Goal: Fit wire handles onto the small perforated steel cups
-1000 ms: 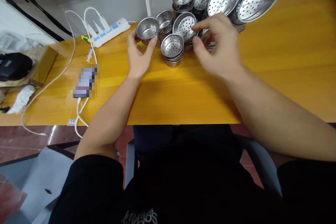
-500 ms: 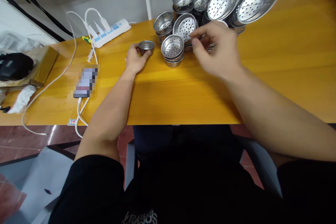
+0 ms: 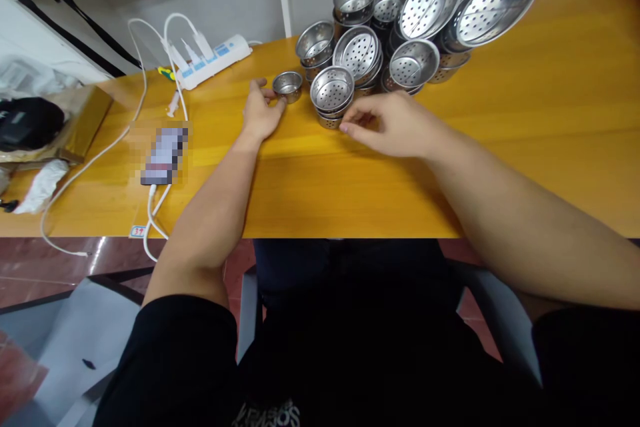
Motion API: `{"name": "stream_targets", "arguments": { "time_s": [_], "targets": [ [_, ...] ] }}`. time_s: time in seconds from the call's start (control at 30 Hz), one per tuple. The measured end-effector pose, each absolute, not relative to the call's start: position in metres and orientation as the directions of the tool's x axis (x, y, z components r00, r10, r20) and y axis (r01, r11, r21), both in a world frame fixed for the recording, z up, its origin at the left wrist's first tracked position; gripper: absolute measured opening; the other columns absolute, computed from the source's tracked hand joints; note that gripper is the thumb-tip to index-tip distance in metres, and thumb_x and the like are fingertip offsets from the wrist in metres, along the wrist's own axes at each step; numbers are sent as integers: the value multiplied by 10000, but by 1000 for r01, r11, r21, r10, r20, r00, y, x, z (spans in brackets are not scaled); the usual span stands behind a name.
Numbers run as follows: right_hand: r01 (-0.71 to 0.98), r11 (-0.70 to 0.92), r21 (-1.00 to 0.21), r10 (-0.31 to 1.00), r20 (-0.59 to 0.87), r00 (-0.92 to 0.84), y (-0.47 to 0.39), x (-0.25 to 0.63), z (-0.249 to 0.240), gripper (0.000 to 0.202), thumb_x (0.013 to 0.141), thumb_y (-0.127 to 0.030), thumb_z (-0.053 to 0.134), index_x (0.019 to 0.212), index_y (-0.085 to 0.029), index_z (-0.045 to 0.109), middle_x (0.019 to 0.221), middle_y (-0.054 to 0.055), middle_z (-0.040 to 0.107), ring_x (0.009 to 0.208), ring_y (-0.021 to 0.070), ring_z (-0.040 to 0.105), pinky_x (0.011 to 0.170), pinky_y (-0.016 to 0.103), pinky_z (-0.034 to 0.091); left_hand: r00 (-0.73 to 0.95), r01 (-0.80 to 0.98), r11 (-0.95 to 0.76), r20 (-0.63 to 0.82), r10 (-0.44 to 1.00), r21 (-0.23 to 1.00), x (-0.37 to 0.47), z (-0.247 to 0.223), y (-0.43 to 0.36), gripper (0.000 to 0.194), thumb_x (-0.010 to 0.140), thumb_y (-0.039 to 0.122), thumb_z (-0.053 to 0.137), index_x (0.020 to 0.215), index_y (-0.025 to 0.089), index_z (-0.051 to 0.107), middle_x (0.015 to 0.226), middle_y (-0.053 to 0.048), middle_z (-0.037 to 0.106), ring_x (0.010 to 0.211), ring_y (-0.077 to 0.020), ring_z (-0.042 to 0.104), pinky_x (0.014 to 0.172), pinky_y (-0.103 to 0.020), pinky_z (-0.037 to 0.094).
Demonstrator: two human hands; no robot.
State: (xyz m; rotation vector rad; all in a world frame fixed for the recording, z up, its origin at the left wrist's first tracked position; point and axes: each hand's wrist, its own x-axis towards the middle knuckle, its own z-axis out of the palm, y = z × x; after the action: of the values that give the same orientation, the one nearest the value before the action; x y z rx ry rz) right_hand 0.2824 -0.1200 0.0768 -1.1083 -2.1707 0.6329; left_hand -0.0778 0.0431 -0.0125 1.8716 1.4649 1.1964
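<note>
A small metal cup (image 3: 287,87) stands upright on the table. Around its left side my left hand (image 3: 262,110) has its fingers apart, the thumb tip close to the cup's base. A stack of perforated metal cups (image 3: 332,95) stands to the right of the small cup. My right hand (image 3: 385,121) is beside the lower right of this stack, thumb and fingers apart, with nothing seen between them. More stacks of perforated cups (image 3: 357,53) stand behind, and a wider cup (image 3: 414,65) tops a stack behind my right hand.
Large tilted perforated bowls (image 3: 493,10) stand at the back right. On the left are a power strip (image 3: 215,63) with white cables, a phone (image 3: 164,155) and a cardboard box (image 3: 87,120). The table's front edge (image 3: 350,237) runs below my forearms.
My right hand has moved left and nearer, down from the rear cups to the front stack. My left hand's fingers have opened from the small cup.
</note>
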Motion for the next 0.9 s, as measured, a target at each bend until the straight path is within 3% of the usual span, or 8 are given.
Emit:
{"name": "stream_targets", "arguments": {
  "time_s": [0.13,0.3,0.4,0.5,0.67,0.8,0.9],
  "targets": [
    [545,559,-625,808,262,-527,-116,283,71,417,1132,-679,864,1324,-327,981,1355,124,985,1273,507,931,1261,778,713,71,547,-256,261,963,797,-70,-1,32,594,1115,132,910,1614,192,593,1562,-189,869,1620,-356,838,1546,-576,574],
    [526,562,-638,792,233,-564,-112,282,61,588,1139,-665,926,1605,-307,952,1576,125,945,1420,492,919,1358,721,699,112,528,-354,349,930,772,-65,8,25,479,1104,126,914,1499,244,669,1672,-171,845,1678,-342,790,1597,-532,525],
    [526,570,-631,792,251,-556,-108,283,54,683,1123,-695,960,1710,-350,911,1658,111,912,1475,524,896,1387,784,674,58,536,-363,396,916,762,-64,17,18,431,1126,178,935,1480,279,711,1696,-142,828,1641,-353,790,1610,-556,510],
    [524,573,-630,792,260,-553,-105,283,48,757,1105,-721,974,1775,-384,869,1682,116,896,1481,563,883,1371,866,662,30,515,-364,408,912,776,-56,32,1,431,1152,344,995,1496,326,736,1750,-112,787,1669,-369,757,1603,-580,522],
    [507,581,-636,780,260,-569,-104,280,48,797,1112,-736,940,1814,-376,824,1722,116,875,1489,538,880,1366,813,682,182,471,-430,393,902,770,-31,54,-39,677,1115,678,1042,1630,385,714,1875,-92,704,1760,-380,713,1574,-549,569],
    [483,615,-623,755,289,-589,-105,278,49,775,1137,-715,908,1807,-339,808,1679,145,892,1457,533,884,1352,798,679,341,465,-515,392,855,720,-16,54,-53,1001,980,724,1152,1776,387,647,1943,-125,652,1817,-422,677,1579,-572,566],
    [488,624,-610,750,294,-592,-105,276,47,795,1141,-703,902,1836,-337,780,1710,155,874,1475,534,873,1348,798,681,363,468,-539,404,840,700,-12,50,-50,1021,993,720,1139,1813,394,625,1974,-124,627,1869,-422,633,1612,-581,528]
  ]
}}
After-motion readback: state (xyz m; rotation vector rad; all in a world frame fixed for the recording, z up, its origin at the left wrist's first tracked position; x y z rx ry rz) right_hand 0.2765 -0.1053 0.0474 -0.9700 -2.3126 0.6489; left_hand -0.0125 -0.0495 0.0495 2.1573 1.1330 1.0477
